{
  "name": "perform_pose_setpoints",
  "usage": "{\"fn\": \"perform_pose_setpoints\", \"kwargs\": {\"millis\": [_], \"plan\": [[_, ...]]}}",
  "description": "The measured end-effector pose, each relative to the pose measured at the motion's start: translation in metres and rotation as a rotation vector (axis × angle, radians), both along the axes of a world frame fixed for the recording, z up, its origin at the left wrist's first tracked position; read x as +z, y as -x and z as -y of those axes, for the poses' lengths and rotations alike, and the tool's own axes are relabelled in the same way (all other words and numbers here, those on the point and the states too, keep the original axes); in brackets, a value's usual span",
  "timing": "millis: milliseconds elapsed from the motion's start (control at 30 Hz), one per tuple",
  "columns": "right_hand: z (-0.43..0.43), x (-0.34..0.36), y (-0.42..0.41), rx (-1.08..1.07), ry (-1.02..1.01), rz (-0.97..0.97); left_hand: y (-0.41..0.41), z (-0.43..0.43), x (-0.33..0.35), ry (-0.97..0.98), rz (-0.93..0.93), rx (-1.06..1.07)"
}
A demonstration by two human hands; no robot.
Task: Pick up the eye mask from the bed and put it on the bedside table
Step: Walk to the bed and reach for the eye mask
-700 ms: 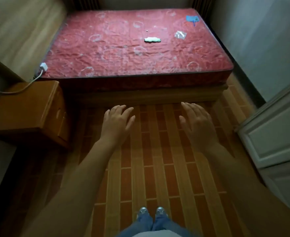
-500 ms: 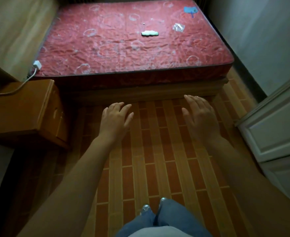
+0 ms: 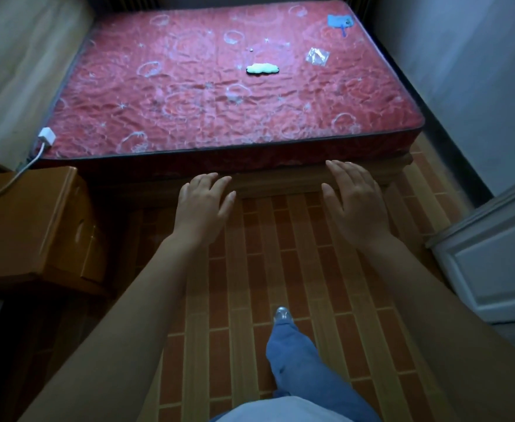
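Note:
A pale, cloud-shaped eye mask point(image 3: 262, 68) with a dark edge lies flat on the red patterned mattress of the bed point(image 3: 189, 117), right of its middle. The wooden bedside table point(image 3: 28, 220) stands at the left, against the bed's near corner. My left hand point(image 3: 203, 205) and my right hand point(image 3: 355, 202) are held out palm down over the floor just short of the bed's near edge, fingers apart, holding nothing. Both are far from the mask.
A white charger plug point(image 3: 47, 137) sits on the bed's near left corner, its cable running onto the bedside table. A clear plastic wrapper point(image 3: 317, 56) and a blue item point(image 3: 339, 22) lie on the far right of the mattress. A white door point(image 3: 499, 257) stands right.
I have stepped toward the bed, one leg now forward. The bed and mask appear closer, and both hands have moved up to the bed's near edge, still open.

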State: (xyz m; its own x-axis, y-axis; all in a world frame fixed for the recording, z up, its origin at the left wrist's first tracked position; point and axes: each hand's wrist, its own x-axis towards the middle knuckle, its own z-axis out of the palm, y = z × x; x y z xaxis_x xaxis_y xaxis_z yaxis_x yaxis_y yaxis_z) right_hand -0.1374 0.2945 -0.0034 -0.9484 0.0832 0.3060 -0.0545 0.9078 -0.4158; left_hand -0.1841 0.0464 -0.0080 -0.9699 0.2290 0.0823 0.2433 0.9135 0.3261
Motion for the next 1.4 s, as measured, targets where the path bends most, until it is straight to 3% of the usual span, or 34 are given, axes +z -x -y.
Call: {"fn": "perform_pose_setpoints", "kwargs": {"millis": [600,1067,1400], "plan": [[-0.05,0.008,0.232,0.096,-0.018,0.06,0.22,-0.046,0.007,0.004,0.009,0.079],[-0.021,0.007,0.433,0.042,-0.055,0.08,0.433,-0.031,-0.002,0.147,0.024,-0.125],[-0.033,0.004,0.531,0.02,-0.068,0.123,0.543,-0.034,-0.009,0.165,0.034,-0.148]]}}
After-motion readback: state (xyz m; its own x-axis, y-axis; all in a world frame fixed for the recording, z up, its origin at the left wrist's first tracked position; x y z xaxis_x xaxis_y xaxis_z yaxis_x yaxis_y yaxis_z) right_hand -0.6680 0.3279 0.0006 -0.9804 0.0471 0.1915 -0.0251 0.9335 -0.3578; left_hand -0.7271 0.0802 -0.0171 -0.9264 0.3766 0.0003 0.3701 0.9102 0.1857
